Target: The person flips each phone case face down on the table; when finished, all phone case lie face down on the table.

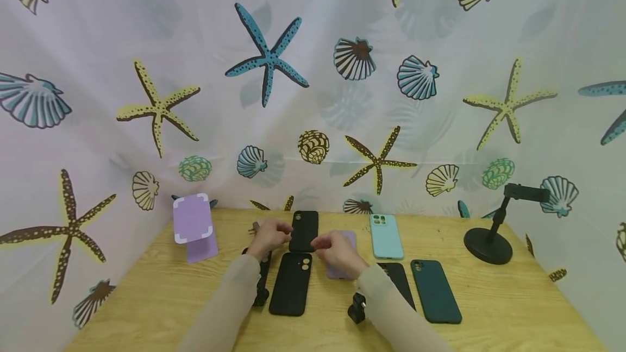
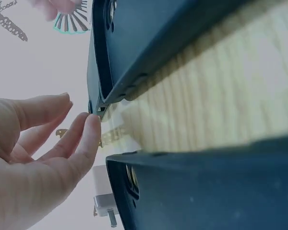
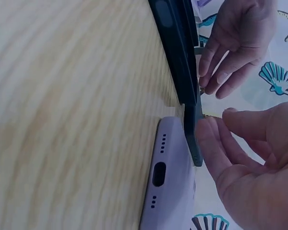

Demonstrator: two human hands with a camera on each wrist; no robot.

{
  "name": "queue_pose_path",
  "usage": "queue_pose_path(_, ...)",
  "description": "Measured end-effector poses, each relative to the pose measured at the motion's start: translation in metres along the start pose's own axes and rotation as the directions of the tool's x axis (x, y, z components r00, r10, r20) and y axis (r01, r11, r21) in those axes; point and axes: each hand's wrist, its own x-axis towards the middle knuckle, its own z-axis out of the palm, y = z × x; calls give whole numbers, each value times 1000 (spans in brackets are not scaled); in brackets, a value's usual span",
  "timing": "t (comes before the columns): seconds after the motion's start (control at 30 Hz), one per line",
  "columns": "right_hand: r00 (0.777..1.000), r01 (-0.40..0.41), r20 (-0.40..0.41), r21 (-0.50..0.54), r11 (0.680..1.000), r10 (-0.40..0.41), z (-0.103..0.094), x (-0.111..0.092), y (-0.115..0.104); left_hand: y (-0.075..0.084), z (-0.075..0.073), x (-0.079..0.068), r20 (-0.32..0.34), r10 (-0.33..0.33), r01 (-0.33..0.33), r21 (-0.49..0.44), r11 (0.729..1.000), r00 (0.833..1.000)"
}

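Observation:
My left hand (image 1: 270, 237) is held just left of a black phone case (image 1: 304, 227) at the back of the table, fingers loosely bent and nothing between them. On the other side, my right hand (image 1: 339, 251) hovers over a lilac phone case (image 1: 349, 240), partly covering it. Its thumb and fingers are relaxed and hold nothing in the right wrist view, with fingertips close to the far dark case (image 3: 192, 139). A second black case (image 1: 292, 287) lies in front, between the forearms. Under the left wrist is another black case (image 1: 265, 270), largely hidden.
Right of the hands lie a light blue case (image 1: 386, 238), a black case (image 1: 398, 281) partly under the right sleeve, and a dark green case (image 1: 436, 292). A lilac phone stand (image 1: 193, 219) stands at the left, a black stand (image 1: 489, 243) at the right. A patterned curtain (image 1: 313, 107) hangs behind.

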Motion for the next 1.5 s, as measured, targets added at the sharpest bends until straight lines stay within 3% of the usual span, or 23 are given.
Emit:
queue_pose_path(0.2, 997, -75, -34, 19, 997, 75, 3, 6, -3, -2, 2, 5, 48, -14, 12, 35, 999, 999)
queue_pose_path(0.43, 997, -80, 26, 14, 997, 79, 4, 10, -1, -5, 1, 6, 61, -38, 35, 60, 998, 997)
queue_pose_path(0.7, 994, -84, 74, 108, 991, 76, 4, 15, 3, -4, 2, 3, -3, -95, 95, -54, 994, 995)
queue_pose_path(1.03, 992, -60, 120, 95, 994, 48, 4, 13, 3, -11, 3, 11, -42, -157, 146, -185, 972, 987)
queue_pose_path(1.33, 986, -62, 160, 143, 988, 38, 5, 12, 1, -14, -3, 13, -3, -181, 164, -406, 899, 983)
queue_pose_path(1.5, 986, -60, 165, 150, 987, 35, 6, 12, -2, -12, -4, 10, 67, -178, 188, -478, 858, 982)
